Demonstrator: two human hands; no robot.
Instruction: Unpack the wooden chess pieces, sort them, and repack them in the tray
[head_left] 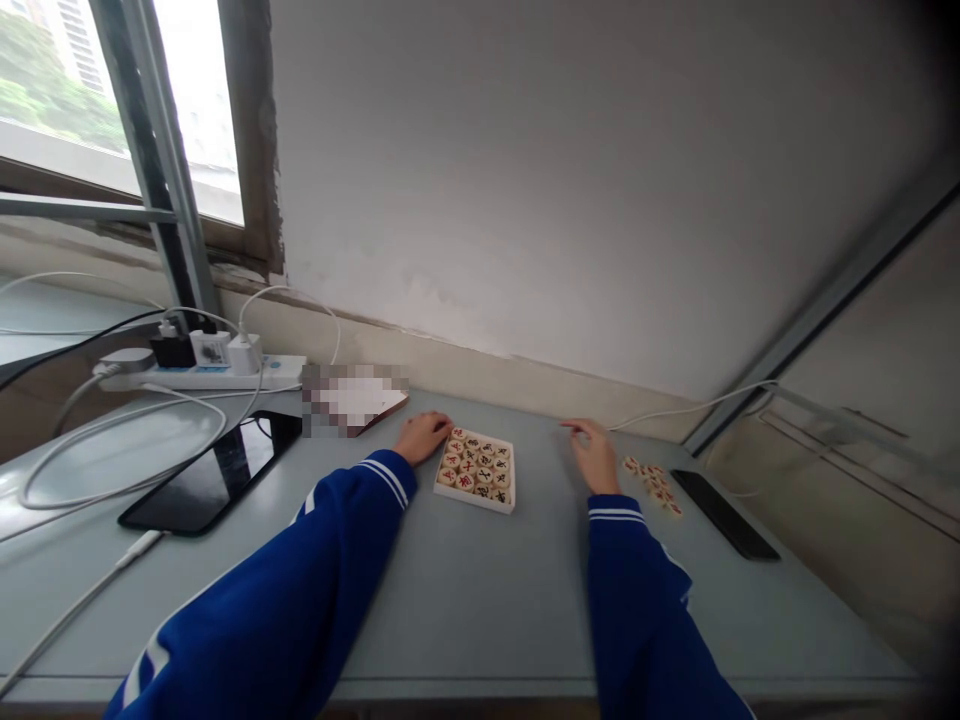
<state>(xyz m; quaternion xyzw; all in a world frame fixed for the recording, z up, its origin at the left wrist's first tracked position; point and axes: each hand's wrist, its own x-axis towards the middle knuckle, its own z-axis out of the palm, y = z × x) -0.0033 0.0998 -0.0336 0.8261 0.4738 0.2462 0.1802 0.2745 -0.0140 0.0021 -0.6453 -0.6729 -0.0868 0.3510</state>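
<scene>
A shallow white tray (474, 499) holds a packed grid of round wooden Chinese chess pieces with red and black characters. My left hand (423, 437) lies flat on the grey table, its fingertips at the tray's left corner, holding nothing. To the right of the tray, my right hand (592, 455) rests with slightly curled fingers and holds nothing. Just beyond it lies a small cluster of loose chess pieces (651, 488), not touching the hand. Blue sleeves with white stripes cover both forearms.
A black smartphone (214, 470) lies on the grey table (457, 600) at the left, with white cables nearby. Behind it stands a power strip (199, 375) with chargers. A pixelated flat object (352, 398) sits at the back, and a slim black device (724, 513) lies at the right.
</scene>
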